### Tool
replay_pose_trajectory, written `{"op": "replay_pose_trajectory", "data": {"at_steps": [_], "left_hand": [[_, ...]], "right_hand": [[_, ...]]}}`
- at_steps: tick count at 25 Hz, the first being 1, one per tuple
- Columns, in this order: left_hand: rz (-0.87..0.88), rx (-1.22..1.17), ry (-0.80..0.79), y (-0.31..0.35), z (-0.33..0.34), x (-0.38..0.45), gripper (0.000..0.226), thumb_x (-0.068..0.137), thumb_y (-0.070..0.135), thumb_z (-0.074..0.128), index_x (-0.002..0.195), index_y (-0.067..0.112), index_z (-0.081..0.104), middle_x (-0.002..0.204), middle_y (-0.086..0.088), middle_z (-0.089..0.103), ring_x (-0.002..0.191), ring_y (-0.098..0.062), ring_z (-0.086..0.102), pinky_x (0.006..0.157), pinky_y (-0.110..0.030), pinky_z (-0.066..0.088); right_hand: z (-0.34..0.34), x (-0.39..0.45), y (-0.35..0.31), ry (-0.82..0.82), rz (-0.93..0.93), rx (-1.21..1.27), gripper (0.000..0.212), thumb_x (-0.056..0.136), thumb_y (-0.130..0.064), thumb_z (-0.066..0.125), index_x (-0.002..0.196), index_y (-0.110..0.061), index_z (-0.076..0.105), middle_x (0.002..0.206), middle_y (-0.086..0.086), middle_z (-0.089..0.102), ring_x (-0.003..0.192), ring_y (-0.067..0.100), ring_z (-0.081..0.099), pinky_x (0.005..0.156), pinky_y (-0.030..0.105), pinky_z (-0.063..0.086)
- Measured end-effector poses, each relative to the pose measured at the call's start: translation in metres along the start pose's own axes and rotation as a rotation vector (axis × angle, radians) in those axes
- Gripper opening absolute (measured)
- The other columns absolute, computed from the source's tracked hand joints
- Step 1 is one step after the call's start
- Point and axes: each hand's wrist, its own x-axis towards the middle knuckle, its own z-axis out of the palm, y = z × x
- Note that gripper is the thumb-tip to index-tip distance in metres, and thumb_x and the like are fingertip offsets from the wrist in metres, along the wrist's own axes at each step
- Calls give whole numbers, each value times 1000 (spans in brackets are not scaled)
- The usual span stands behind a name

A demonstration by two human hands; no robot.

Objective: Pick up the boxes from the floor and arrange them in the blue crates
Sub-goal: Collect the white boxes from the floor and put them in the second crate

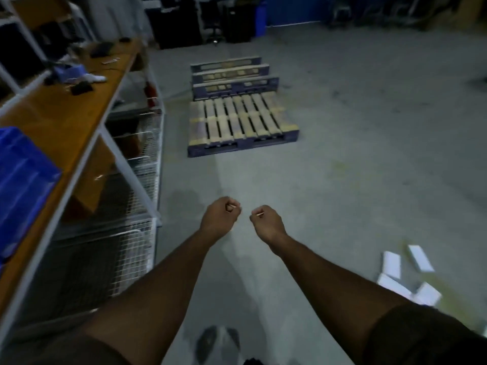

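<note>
Several white boxes lie scattered on the grey floor at the lower right. A blue crate stands on the wooden shelf at the far left. My left hand and my right hand are held out side by side over bare floor, both with fingers curled into loose fists and nothing in them. Both hands are well to the left of the boxes and to the right of the crate.
A metal rack with a wooden shelf and wire baskets runs along the left. A wooden pallet lies on the floor ahead, with more pallets standing on edge behind it. Dark chairs and clutter line the far wall.
</note>
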Motion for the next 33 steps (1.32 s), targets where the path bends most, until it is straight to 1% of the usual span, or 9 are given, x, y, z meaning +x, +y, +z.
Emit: {"op": "replay_pose_trajectory", "data": {"at_steps": [7,10,13,17,22,26,28,30,33], "left_hand": [[79,48,-321,66,190,-10,6,92,24,64,94,21,69,87,-2,74,79,-19,72,79,-39,58],[128,87,-450,97,255,-13,8,94,23,65,98,18,70,89,-3,74,81,-19,72,79,-38,58],[170,132,-566,125,316,-4,7,93,23,64,97,21,70,88,-2,74,83,-20,72,79,-38,58],[248,170,-718,161,393,17,8,92,20,63,96,21,70,87,-3,74,82,-21,72,80,-40,58],[286,260,-907,184,479,55,6,84,23,63,86,23,69,81,0,74,75,-19,72,80,-42,59],[319,372,-998,192,545,80,23,70,40,57,83,24,68,84,2,74,83,-23,73,82,-46,60],[322,398,-1051,203,572,76,16,76,36,62,84,24,68,83,2,73,80,-20,73,81,-44,60],[322,429,-1097,214,595,70,7,86,26,65,89,21,68,80,3,72,72,-15,71,79,-40,59],[320,474,-1133,226,644,65,8,89,23,64,92,17,68,83,1,73,73,-15,73,79,-41,59]], "right_hand": [[-153,-10,126,244,237,64,18,93,-24,55,103,-16,67,105,0,67,97,21,62,78,29,48],[-208,-16,171,359,318,121,12,89,-23,55,91,-18,66,97,1,68,91,21,62,72,27,45],[-253,-22,205,478,401,194,10,88,-23,54,84,-20,62,94,1,69,88,21,63,74,31,48],[-306,-13,247,613,507,249,10,85,-23,55,81,-21,64,91,0,69,90,24,66,75,34,52],[-368,2,291,789,643,332,11,87,-22,58,92,-15,65,95,8,69,81,21,60,76,36,51],[-401,1,322,878,727,420,4,86,-23,58,82,-22,60,85,4,65,74,19,56,70,33,46],[-411,-2,341,912,789,476,4,82,-24,57,78,-24,60,81,1,63,73,19,54,69,32,45],[-421,-4,357,933,818,532,11,76,-23,55,66,-25,56,69,-4,57,65,16,51,61,29,41],[-452,0,390,927,871,580,16,71,-21,53,56,-25,50,61,-9,51,60,13,47,60,27,37]]}}
